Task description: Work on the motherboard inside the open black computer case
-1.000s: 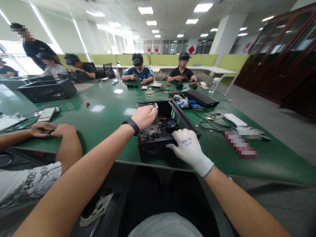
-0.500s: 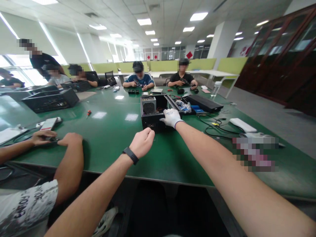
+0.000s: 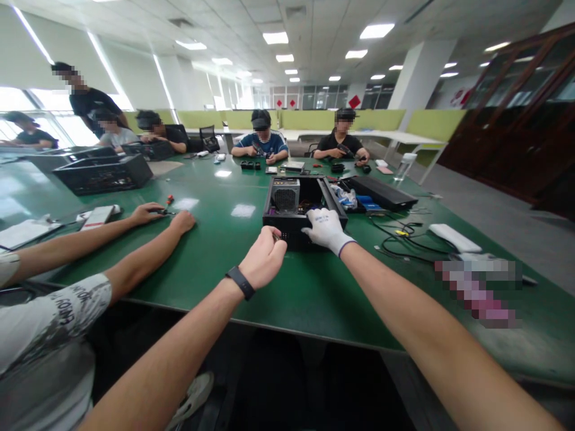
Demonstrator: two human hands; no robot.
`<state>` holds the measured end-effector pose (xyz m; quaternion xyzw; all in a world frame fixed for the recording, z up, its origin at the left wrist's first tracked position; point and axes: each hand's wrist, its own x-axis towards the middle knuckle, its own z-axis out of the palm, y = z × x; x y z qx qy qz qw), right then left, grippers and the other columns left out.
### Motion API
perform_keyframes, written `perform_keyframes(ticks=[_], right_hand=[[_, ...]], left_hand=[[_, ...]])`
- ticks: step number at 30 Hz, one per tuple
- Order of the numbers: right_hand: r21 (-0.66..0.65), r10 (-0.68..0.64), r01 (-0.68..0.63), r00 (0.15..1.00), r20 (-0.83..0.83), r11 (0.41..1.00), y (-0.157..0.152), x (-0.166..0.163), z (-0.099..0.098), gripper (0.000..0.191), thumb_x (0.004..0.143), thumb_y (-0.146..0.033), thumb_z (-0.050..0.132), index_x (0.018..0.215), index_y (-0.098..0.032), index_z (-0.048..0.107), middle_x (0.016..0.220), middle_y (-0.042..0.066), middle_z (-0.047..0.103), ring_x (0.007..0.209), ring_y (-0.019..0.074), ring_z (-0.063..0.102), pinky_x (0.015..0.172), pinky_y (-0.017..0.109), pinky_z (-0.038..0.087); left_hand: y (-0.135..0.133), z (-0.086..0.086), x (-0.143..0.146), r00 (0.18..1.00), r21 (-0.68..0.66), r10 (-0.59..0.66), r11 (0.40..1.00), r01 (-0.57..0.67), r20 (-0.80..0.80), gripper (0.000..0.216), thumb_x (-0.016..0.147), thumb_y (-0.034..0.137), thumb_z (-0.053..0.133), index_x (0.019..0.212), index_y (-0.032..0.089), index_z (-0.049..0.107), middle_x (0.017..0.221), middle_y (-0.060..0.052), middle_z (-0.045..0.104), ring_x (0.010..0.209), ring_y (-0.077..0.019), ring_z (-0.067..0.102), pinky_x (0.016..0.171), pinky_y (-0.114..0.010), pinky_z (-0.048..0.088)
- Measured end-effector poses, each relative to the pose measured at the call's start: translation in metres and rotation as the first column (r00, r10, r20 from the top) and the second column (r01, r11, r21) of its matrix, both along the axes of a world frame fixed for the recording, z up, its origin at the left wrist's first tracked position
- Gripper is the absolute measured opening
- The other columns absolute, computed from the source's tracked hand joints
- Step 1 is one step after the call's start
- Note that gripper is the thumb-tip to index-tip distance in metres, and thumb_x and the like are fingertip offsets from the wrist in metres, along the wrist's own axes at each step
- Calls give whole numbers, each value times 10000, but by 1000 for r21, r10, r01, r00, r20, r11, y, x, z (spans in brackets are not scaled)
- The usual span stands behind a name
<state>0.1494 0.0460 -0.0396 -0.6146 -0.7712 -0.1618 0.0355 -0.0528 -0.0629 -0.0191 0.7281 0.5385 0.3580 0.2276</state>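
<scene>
A black computer case (image 3: 299, 227) lies open on the green table (image 3: 215, 263) in front of me, a grey power supply (image 3: 286, 197) inside at its left. My right hand (image 3: 327, 228), in a white glove, grips the case's near edge, its fingers over the rim. Bare, with a dark band on the wrist, my left hand (image 3: 265, 254) is closed in a pinch by the near left corner of the case. Something small seems to show between its fingertips, too small to name.
To my left a co-worker's hands (image 3: 168, 216) hold a thin dark item near a red-and-black object (image 3: 170, 199). A black panel (image 3: 381, 191), cables (image 3: 399, 236) and a white bar-shaped object (image 3: 454, 237) lie to the right. Another black case (image 3: 103, 173) stands at left.
My view has swung slightly left. My left hand has turned so its fingertips show. The co-worker's hands at left have reached farther forward and right; my right hand stays on the case.
</scene>
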Motion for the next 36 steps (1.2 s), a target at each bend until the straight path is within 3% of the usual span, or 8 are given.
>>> perform_keyframes(ticks=[4,9,14,20,26,30,36], right_hand=[[6,23,-22,999,-25,1000,-46,2,-4,448,906,-500,555,1209,-171,571,1174,89,598,1052,217,570,920,437,455],[28,72,-70,995,-63,997,-116,8,-6,384,876,-461,580,1134,-176,583,1060,131,626,985,246,535,818,369,333],[41,118,-115,989,-92,993,-188,14,-9,327,850,-435,621,1081,-206,584,1009,85,613,926,240,502,764,360,264],[40,160,-156,974,-161,987,-253,20,-13,282,813,-381,680,1023,-212,594,930,53,602,862,233,477,747,361,239],[64,193,-183,955,-226,981,-285,22,-15,274,760,-335,731,976,-225,602,863,35,590,809,225,454,721,357,222],[60,188,-179,952,-243,982,-289,21,-13,251,748,-323,735,938,-220,607,835,34,583,785,216,444,707,354,212],[58,177,-167,949,-262,984,-290,21,-14,229,757,-333,716,927,-218,614,831,35,584,792,214,442,705,353,209]], left_hand=[[11,20,6,994,97,17,995,-6,-110,283,912,261,413,1149,113,462,984,-104,581,984,-209,554,889,-346,459],[25,38,19,902,179,36,983,46,-431,325,931,300,431,1147,88,549,978,-143,606,1102,-267,542,964,-367,439],[36,32,36,636,-36,-165,977,210,-754,264,878,351,534,956,133,662,945,-124,681,934,-234,651,843,-307,498],[27,19,65,376,-247,-322,940,233,-869,258,794,323,646,970,149,721,1020,-116,733,966,-230,680,830,-279,519],[8,18,88,224,-394,-432,898,194,-873,342,781,203,645,1088,72,721,1106,-190,717,1022,-276,678,871,-307,530],[13,7,89,205,-429,-453,890,154,-867,445,711,185,725,1133,47,701,1161,-204,698,1064,-292,665,899,-308,526],[27,-8,84,153,-474,-486,874,110,-860,569,583,310,850,1100,103,731,1121,-158,725,1055,-286,668,936,-289,507]])
